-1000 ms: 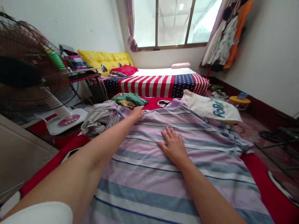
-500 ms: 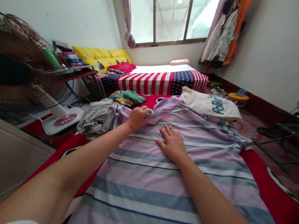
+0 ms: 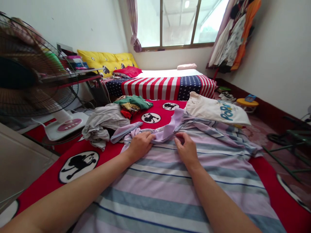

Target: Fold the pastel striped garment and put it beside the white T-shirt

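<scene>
Striped shirt (image 3: 170,191) lilac-blue-white, spread flat, collar bunched, left hand (image 3: 140,145) and right hand (image 3: 187,149) fingers pinching it

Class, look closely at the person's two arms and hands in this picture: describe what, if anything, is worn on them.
Both forearms are bare as far as the picture shows: no sleeve reaches into view. The left hand and the right hand wear no gloves, and no watch, bracelet or ring can be seen on the wrists or fingers. Nothing is marked or taped on either arm.

A red cartoon-print bed cover (image 3: 51,176) carried a lilac-and-blue striped shirt (image 3: 170,194), crumpled grey garment (image 3: 103,123), green clothes (image 3: 133,103) and white printed T-shirt (image 3: 213,110).
</scene>
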Action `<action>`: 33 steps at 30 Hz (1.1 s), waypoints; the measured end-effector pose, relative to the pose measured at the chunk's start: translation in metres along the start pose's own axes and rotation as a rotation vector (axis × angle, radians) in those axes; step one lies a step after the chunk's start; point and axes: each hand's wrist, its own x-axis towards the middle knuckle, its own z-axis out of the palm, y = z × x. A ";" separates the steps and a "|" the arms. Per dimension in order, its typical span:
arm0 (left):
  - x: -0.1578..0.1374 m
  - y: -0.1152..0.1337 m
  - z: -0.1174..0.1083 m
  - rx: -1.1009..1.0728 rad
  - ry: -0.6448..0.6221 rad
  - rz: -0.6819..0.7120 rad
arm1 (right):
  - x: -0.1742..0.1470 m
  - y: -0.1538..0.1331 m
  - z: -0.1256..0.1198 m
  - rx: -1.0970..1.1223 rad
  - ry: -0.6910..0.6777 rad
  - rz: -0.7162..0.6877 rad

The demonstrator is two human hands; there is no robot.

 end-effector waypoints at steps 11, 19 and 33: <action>-0.005 0.000 0.004 0.022 0.071 0.245 | 0.023 -0.033 -0.010 0.016 -0.114 -0.167; -0.012 0.000 0.003 0.062 0.085 0.061 | 0.052 -0.071 -0.020 -0.708 -0.611 -0.280; 0.085 -0.101 -0.009 0.164 -0.079 -0.600 | 0.154 -0.025 -0.014 -0.286 -0.070 -0.017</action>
